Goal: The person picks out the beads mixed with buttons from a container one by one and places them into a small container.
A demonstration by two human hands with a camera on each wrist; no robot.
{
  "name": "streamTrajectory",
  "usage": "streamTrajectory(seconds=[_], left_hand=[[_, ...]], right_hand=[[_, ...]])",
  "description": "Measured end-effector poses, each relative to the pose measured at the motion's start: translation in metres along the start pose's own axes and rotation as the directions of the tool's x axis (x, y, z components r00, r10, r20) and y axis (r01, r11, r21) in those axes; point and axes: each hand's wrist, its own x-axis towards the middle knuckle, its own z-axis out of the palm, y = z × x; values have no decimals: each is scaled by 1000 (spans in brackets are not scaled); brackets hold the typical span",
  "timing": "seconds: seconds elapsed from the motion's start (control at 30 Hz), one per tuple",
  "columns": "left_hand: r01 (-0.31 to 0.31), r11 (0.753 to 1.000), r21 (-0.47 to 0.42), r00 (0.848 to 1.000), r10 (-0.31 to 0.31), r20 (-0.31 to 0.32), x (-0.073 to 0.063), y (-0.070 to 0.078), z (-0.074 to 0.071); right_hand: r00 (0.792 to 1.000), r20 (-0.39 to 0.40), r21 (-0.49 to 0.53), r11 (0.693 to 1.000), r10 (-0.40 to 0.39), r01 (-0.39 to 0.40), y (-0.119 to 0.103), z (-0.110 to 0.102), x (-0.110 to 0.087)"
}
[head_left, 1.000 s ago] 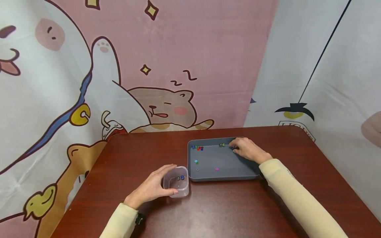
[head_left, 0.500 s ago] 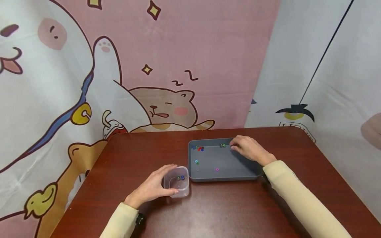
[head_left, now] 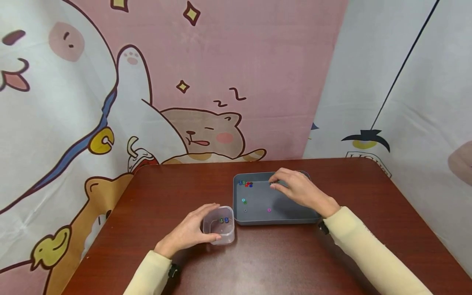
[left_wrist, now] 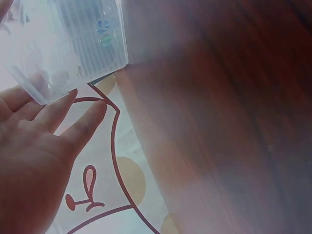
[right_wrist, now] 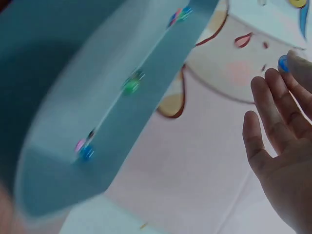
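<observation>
My left hand (head_left: 189, 229) grips a clear plastic container (head_left: 229, 237) from its left side, thumb at the front and fingers at the back. A green marble (head_left: 221, 220) and a blue marble (head_left: 226, 220) lie inside it. Over the back of a grey tray (head_left: 258, 219), my right hand (head_left: 300, 190) is raised, pinching another blue marble (right_wrist: 283, 63) between thumb and fingertips, as the right wrist view shows. In that view a green marble (right_wrist: 131, 86) lies along the tray's wall; the head view has the right fingers overlapping that spot.
Several marbles and small red and blue pieces (head_left: 246, 185) cluster in the tray's back left corner. A cyan ring (head_left: 243, 200) and a magenta ring (head_left: 269, 210) lie on its floor. The tray stands close beside the container on the brown table (head_left: 276, 262). Behind hangs a printed curtain (head_left: 280, 82).
My right hand has lifted from the tray's back right and moved left with the blue marble, now overlapping the green marbles. The left hand and container have stayed in place.
</observation>
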Motion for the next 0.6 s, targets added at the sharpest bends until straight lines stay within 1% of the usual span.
streamTrajectory(seconds=[0.13, 0.23, 0.37, 0.47, 0.6], left_hand=[[0, 1000, -5, 1000, 0, 1, 0, 0, 1], [-2, 1000, -7, 1000, 2, 3, 0, 0, 1], [-10, 1000, -4, 1000, 10, -1, 0, 0, 0], [-12, 1000, -8, 1000, 12, -2, 0, 0, 0], [-13, 1000, -18, 1000, 13, 2, 0, -1, 0]], right_hand=[[998, -26, 78, 996, -51, 53, -20, 5, 3], [997, -31, 132, 988, -77, 81, -35, 10, 5], [992, -27, 165, 978, -126, 129, -54, 20, 9], [982, -30, 173, 966, -189, 191, -68, 28, 12], [966, -19, 190, 948, -257, 255, -84, 42, 16]])
